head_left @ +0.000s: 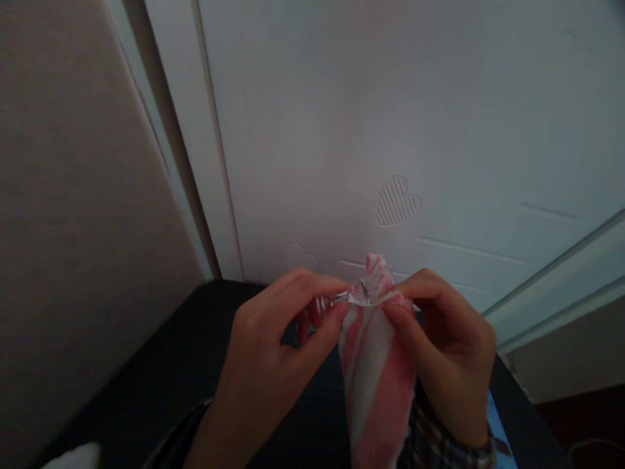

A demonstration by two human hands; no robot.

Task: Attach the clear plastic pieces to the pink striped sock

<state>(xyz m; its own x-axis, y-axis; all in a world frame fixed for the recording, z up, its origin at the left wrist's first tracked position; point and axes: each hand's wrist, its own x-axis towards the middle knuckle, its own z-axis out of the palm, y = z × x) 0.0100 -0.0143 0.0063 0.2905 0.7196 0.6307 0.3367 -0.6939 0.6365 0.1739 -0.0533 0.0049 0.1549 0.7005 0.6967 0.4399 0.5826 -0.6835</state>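
A pink and white striped cloth hangs down between my hands, its top bunched up above my fingertips. My left hand pinches a clear, shiny plastic piece at the cloth's upper left edge; part of the clear piece reaches back behind the fingers. On the other side, my right hand is closed with thumb and forefinger on the cloth's upper right edge. The exact shape of the clear piece is too dim to tell.
Beneath my hands lies a dark tabletop. A white panel with embossed hearts rises right behind it. The beige wall stands at the left. A blue item lies at the lower right, and a white thing at the lower left.
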